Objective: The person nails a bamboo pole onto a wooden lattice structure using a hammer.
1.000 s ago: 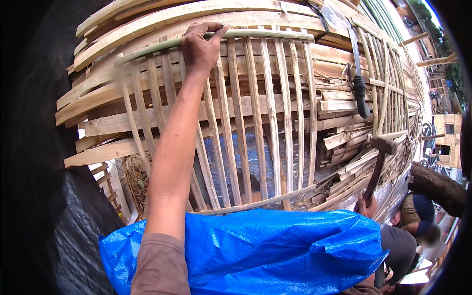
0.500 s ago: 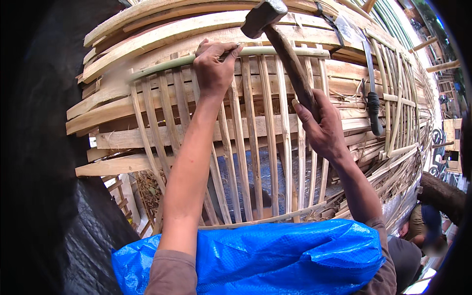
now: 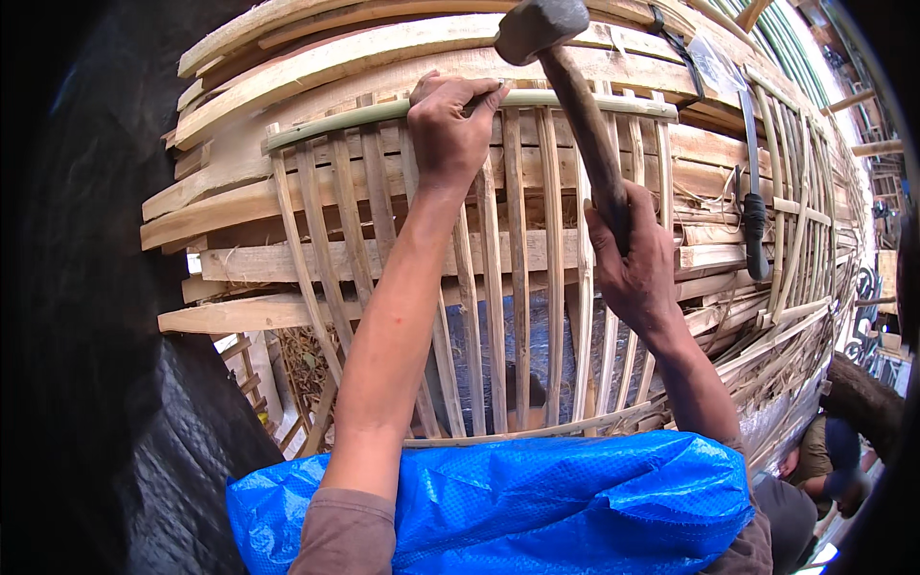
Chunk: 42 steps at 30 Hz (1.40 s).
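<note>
a person is working over a curved bamboo lattice panel (image 3: 517, 316), the left hand (image 3: 448, 134) pressing down on the green bamboo crosspiece (image 3: 335, 120) at the panel's top edge, fingers curled over it and pinching at a spot on the rail; whether a nail is sitting between the fingertips is too small to tell. the right hand (image 3: 637, 264) is wrapped fully closed around the wooden handle of a hammer (image 3: 565, 86), whose dark steel head is now hanging right above the left hand's fingertips, having swung in from low at the right a second ago and come closer still in the last half second. that is reading as a strike being lined up on the crosspiece. a blue tarp (image 3: 575, 498) is covering the person's lap below the panel, stacked split bamboo planks (image 3: 316, 67) are lying beyond it, and a black-handled knife (image 3: 754, 192) is resting on the pile to the right.
</note>
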Available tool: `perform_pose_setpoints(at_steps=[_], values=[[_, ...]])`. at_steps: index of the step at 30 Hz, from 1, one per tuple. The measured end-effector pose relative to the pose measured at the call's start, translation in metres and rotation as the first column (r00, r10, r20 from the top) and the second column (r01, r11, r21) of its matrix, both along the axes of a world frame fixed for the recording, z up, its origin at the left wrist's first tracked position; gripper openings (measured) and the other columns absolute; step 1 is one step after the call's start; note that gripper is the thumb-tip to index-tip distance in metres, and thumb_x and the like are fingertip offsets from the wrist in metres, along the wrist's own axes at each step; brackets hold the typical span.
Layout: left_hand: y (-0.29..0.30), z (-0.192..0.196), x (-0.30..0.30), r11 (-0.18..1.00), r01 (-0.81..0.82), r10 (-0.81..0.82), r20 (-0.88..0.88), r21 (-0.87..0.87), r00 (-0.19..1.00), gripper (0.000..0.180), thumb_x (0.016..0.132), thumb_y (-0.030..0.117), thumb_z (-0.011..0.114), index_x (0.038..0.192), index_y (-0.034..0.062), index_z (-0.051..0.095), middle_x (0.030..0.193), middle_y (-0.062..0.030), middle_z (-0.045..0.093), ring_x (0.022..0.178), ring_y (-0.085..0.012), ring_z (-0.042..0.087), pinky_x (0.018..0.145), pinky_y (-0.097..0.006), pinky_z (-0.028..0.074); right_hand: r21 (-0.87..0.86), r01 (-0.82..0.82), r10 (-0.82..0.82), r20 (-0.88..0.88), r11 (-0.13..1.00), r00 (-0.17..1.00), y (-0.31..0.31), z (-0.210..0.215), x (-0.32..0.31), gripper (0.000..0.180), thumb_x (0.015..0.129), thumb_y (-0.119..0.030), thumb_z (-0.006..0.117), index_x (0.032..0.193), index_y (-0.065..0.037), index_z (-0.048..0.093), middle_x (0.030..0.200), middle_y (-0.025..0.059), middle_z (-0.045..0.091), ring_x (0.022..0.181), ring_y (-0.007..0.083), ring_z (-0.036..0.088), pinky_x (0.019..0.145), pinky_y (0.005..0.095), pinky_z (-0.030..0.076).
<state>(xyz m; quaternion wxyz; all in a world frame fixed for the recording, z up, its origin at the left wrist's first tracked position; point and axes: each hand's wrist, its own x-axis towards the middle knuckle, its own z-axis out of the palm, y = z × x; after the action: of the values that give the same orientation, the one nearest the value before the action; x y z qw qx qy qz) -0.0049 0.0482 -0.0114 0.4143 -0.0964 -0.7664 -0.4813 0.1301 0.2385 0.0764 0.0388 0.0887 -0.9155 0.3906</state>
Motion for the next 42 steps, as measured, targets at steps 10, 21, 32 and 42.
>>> perform_pose_setpoints(at_steps=[10,21,32,42], values=[[-0.005,0.0,0.001,0.997,-0.03,0.029,-0.023,-0.068,0.999,0.013,0.073,0.012,0.085,0.08,0.0052,0.076,0.077,-0.0069,0.073,0.075,-0.0208,0.066,0.072,-0.033,0.052,0.005,0.024,-0.023,-0.131,1.0,0.991,-0.002,0.015,-0.005,0.028,0.098,-0.017,0.06,0.119,-0.005,0.048,0.065,0.0143,0.055,0.053,0.0268,0.055,0.053,0.0394,0.043],[-0.004,0.0,0.0,0.997,-0.034,0.033,-0.013,-0.072,0.999,0.011,0.074,0.013,0.084,0.079,0.0063,0.076,0.078,-0.0063,0.074,0.076,-0.0204,0.068,0.077,-0.034,0.052,0.004,0.043,-0.042,-0.087,0.999,0.995,-0.003,0.022,-0.008,0.028,0.098,-0.019,0.06,0.119,-0.005,0.047,0.063,0.0139,0.054,0.051,0.028,0.055,0.051,0.0414,0.041],[0.001,-0.003,0.001,0.998,0.024,-0.031,0.118,0.053,0.993,0.049,0.079,0.014,0.084,0.109,0.0035,0.046,0.08,-0.0092,0.074,0.074,-0.014,0.071,0.074,-0.027,0.054,0.029,0.048,-0.045,-0.098,0.998,0.994,-0.001,0.007,-0.013,0.027,0.098,-0.018,0.061,0.118,-0.005,0.048,0.065,0.0169,0.056,0.054,0.0315,0.057,0.052,0.0422,0.043],[0.002,-0.005,-0.001,1.0,0.015,-0.017,0.103,0.018,0.994,0.048,0.079,0.013,0.084,0.109,0.0034,0.048,0.082,-0.0086,0.075,0.074,-0.0145,0.071,0.073,-0.027,0.054,0.042,-0.007,0.009,-0.03,0.999,1.0,-0.007,0.01,-0.006,0.023,0.097,-0.013,0.059,0.115,-0.003,0.049,0.072,0.0203,0.059,0.063,0.0372,0.061,0.059,0.0449,0.045]])
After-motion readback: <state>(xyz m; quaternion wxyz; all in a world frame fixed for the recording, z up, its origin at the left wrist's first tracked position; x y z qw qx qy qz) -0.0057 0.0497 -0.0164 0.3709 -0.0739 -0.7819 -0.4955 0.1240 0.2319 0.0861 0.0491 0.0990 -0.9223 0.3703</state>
